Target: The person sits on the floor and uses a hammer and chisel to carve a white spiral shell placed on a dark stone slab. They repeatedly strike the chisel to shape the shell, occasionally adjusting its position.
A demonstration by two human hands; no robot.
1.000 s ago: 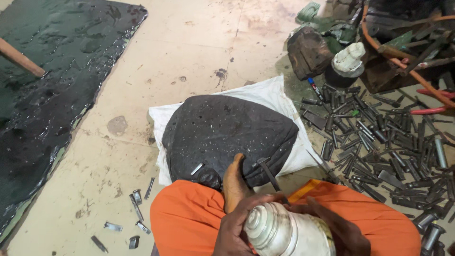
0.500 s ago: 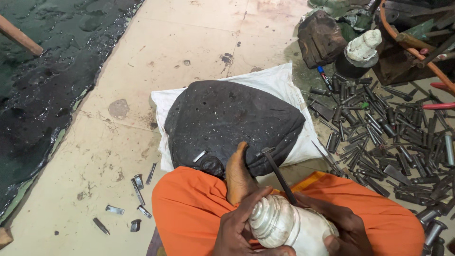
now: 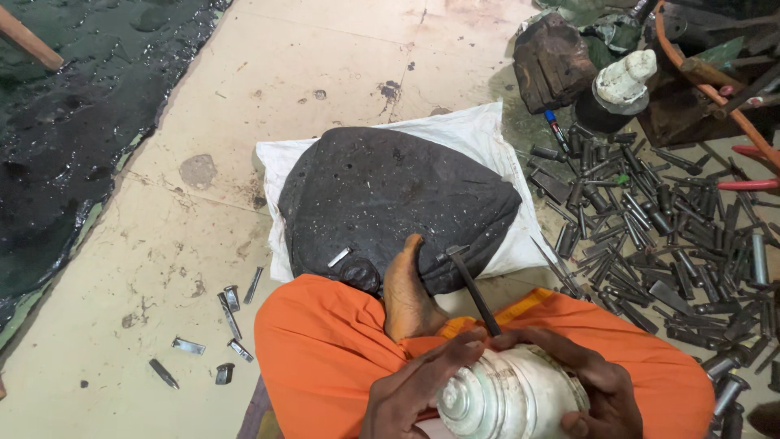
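Note:
A large white conch shell [image 3: 508, 398] rests in my lap on orange cloth [image 3: 325, 349]. My left hand [image 3: 410, 390] grips its spiral end. On the other side my right hand [image 3: 589, 386] wraps around its body. A thin dark metal chisel [image 3: 471, 289] slants up from where the fingertips of both hands meet on top of the shell; which hand holds it is unclear. My bare foot [image 3: 405, 293] lies against a rounded black stone [image 3: 390, 191] just in front of my knees.
The black stone sits on a white sack [image 3: 479, 134]. Several metal punches [image 3: 666, 228] litter the floor at right, and a few chisels [image 3: 227, 313] lie at left. Another white shell [image 3: 626, 80] stands beside a wooden block [image 3: 552, 61]. A dark wet mat [image 3: 73, 130] covers the far left.
The view has dropped and drawn closer, so my hands and the shell show more fully. The chisel has come up onto the top of the shell.

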